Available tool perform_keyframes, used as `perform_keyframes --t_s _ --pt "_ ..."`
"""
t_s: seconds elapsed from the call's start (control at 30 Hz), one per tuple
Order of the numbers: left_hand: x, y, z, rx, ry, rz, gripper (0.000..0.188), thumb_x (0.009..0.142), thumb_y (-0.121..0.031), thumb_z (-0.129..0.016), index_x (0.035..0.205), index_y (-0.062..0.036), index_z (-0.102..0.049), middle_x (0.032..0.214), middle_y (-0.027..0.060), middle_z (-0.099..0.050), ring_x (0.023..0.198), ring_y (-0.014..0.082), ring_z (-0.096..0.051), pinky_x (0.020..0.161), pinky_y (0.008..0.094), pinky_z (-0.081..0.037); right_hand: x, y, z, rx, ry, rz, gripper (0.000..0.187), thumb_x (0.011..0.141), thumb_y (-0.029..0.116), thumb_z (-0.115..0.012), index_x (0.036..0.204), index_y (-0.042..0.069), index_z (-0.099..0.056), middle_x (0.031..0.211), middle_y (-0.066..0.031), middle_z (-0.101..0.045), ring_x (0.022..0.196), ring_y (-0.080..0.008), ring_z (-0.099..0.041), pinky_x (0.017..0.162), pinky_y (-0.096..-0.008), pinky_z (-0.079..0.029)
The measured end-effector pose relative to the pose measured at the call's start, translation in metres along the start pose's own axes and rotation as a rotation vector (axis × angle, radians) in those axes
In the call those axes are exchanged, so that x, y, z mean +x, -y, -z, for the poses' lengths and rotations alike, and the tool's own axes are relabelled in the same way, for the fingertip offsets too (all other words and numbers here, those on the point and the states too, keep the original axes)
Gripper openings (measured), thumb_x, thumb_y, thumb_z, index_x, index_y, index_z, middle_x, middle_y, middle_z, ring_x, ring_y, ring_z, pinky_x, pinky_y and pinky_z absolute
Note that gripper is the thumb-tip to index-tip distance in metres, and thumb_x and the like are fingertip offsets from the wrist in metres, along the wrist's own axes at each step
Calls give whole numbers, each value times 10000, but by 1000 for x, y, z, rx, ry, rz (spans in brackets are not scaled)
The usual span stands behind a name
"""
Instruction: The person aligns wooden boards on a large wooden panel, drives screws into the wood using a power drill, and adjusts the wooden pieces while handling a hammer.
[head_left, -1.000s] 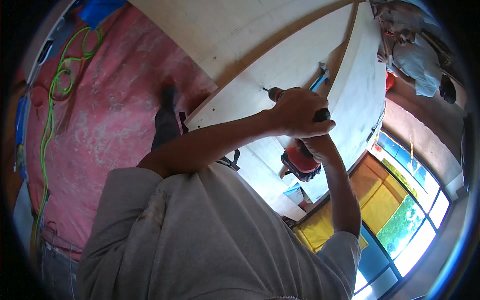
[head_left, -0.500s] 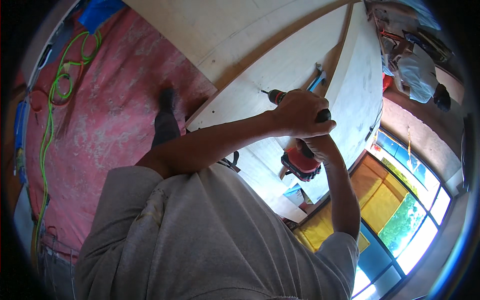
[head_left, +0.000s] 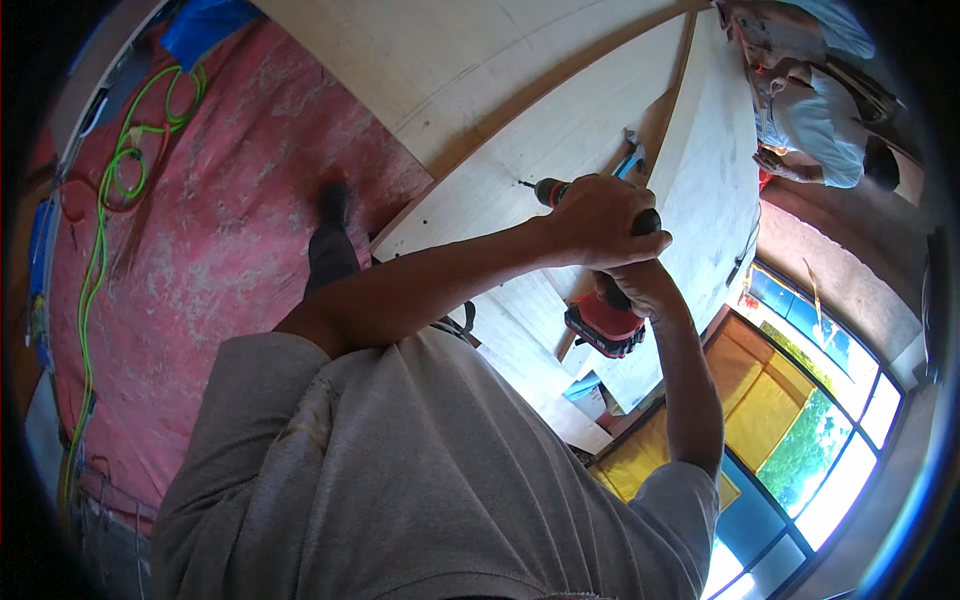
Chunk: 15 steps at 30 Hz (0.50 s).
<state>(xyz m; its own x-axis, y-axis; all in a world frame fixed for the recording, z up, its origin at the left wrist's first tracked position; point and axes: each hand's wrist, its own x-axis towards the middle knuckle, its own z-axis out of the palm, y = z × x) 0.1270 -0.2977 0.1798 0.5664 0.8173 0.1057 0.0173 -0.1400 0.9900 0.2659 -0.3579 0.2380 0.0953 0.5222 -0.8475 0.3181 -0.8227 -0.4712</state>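
your left hand curls its fingers over the red-and-black drill; your right hand wraps its handle; a blue-handled hammer lies on pale board.

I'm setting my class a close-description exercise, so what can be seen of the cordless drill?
The drill is red and black, apparently plastic-cased, with a thin bit in a dark chuck, a rounded black rear end and a chunky battery pack. It is held over the pale board, bit pointing left. The left hand covers much of its body; the right hand grips its handle. Whether the bit touches the board or spins, I cannot tell.
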Motion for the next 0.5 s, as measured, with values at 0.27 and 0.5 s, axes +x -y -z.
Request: perform_keyframes --t_s 0.27,0.5 --pt "-5 16 12 -141 -18 -110 442 879 -438 -641 996 -12 -669 944 159 -659 914 290 -652 841 425 -505 0 -3 6 -50 -24 -89 247 826 154 -797 966 84 -606 645 -1 -586 507 -99 -563 490 -248 -481" --pt "-44 148 29 412 -108 -224 217 881 -165 -584 1029 -39 -680 1027 150 -635 1004 346 -592 912 473 -454 -9 -4 10 -2 -9 -61 170 813 163 -775 897 96 -643 672 10 -594 563 -93 -566 525 -267 -470"
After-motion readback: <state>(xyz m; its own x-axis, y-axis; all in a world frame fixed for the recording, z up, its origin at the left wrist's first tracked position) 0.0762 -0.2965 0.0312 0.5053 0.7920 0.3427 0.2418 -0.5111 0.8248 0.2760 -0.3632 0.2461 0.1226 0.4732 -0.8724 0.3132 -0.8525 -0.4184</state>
